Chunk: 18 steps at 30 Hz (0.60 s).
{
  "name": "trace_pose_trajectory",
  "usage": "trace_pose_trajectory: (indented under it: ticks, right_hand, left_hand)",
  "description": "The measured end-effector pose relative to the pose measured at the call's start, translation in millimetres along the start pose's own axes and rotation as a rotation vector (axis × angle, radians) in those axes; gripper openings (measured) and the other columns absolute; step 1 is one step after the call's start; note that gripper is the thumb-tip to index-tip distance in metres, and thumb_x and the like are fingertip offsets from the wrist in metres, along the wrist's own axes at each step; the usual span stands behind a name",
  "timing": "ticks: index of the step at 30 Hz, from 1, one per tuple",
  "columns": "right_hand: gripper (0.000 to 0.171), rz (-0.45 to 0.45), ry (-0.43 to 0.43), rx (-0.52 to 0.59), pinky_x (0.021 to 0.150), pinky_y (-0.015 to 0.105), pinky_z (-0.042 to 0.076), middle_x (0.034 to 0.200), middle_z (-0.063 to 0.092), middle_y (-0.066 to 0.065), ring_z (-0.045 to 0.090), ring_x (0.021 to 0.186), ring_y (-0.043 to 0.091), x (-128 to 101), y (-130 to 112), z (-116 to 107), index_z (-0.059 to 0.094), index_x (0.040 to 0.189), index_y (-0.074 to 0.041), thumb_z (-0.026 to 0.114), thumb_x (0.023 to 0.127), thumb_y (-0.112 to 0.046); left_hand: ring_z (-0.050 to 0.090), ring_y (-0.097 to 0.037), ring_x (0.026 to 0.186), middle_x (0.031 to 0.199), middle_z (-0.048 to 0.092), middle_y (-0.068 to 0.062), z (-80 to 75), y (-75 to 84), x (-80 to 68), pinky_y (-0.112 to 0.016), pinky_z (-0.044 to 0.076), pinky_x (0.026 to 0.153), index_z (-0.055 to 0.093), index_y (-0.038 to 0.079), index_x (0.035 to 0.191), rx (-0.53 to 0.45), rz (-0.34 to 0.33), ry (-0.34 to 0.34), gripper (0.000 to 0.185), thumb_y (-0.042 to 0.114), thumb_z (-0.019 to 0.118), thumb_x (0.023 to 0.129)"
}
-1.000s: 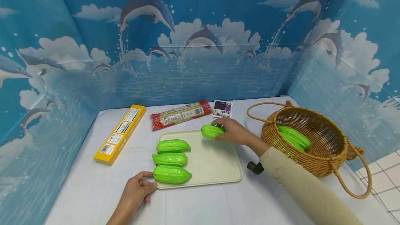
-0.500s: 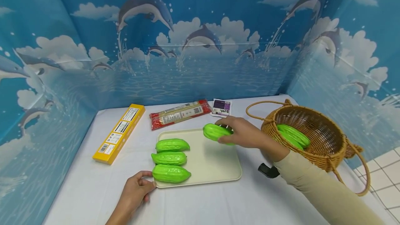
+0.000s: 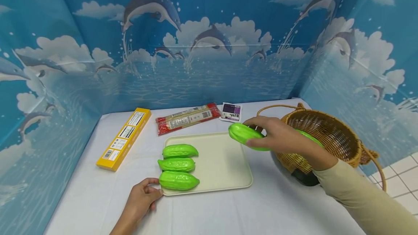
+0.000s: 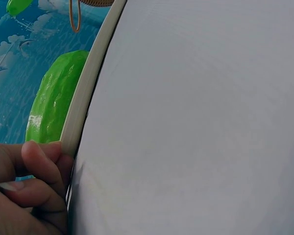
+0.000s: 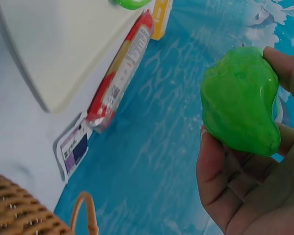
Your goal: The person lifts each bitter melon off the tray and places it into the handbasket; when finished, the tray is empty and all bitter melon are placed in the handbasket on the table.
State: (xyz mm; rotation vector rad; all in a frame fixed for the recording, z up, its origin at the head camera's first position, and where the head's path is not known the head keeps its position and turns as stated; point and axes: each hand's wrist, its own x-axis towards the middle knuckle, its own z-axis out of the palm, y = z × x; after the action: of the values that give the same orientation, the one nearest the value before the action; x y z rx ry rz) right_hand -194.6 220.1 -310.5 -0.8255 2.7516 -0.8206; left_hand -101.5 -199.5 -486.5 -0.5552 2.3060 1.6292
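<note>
In the head view my right hand (image 3: 277, 135) grips a bright green bitter melon (image 3: 243, 134) above the tray's right edge, just left of the wicker basket (image 3: 339, 140). Close up in the right wrist view, thumb and fingers curl round this bitter melon (image 5: 240, 100). My left hand (image 3: 140, 198) pinches the near left corner of the cream tray (image 3: 222, 169). The left wrist view has the left hand (image 4: 34, 186) at the tray rim (image 4: 88, 83). Three more bitter melons (image 3: 178, 165) lie stacked in a column on the tray's left side. Another green melon (image 3: 308, 137) shows partly inside the basket.
Behind the tray lie a red-and-clear noodle packet (image 3: 187, 118) and a small purple-and-white packet (image 3: 231, 112). A long yellow box (image 3: 124, 139) rests at the left. The basket's handles loop outward. A dolphin-print curtain (image 3: 209, 75) borders the white-covered table.
My right hand has lifted the bitter melon and carried it rightward from over the tray toward the basket. The left hand has stayed at the tray corner.
</note>
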Motion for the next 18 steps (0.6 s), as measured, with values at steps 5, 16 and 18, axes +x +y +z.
trace_pose_trajectory:
  ticks: [5,16,18]
  right_hand:
    - [0.054,0.024,0.012,-0.001,0.074,0.035,0.054,0.113,0.064,0.0,0.061,0.095,0.017,-13.3,6.0,-12.6,0.061,0.136,-0.013,0.075,0.092,-0.042]
    - [0.053,0.099,0.024,-0.031,0.069,0.032,0.053,0.112,0.066,0.0,0.061,0.094,0.019,-45.8,27.7,-47.3,0.058,0.139,-0.016,0.073,0.094,-0.04]
    - [0.057,0.109,0.023,-0.045,0.072,0.033,0.054,0.118,0.066,0.004,0.063,0.1,0.021,-50.3,33.8,-54.9,0.054,0.144,-0.016,0.073,0.095,-0.039]
  left_hand:
    - [0.053,-0.016,0.05,0.083,0.066,-0.007,-0.7,-0.4,-0.4,-0.027,0.04,0.045,0.062,0.003,0.126,-0.001,0.0,-0.004,0.04,0.008,0.076,0.088]
    - [0.052,-0.016,0.05,0.082,0.066,-0.007,-1.1,-0.1,-1.9,-0.028,0.04,0.045,0.062,0.002,0.126,0.003,0.01,0.002,0.041,0.008,0.077,0.088]
    - [0.052,-0.016,0.049,0.081,0.066,-0.007,-1.2,-0.5,-1.7,-0.028,0.04,0.045,0.062,0.002,0.126,0.002,0.011,0.001,0.041,0.008,0.076,0.088]
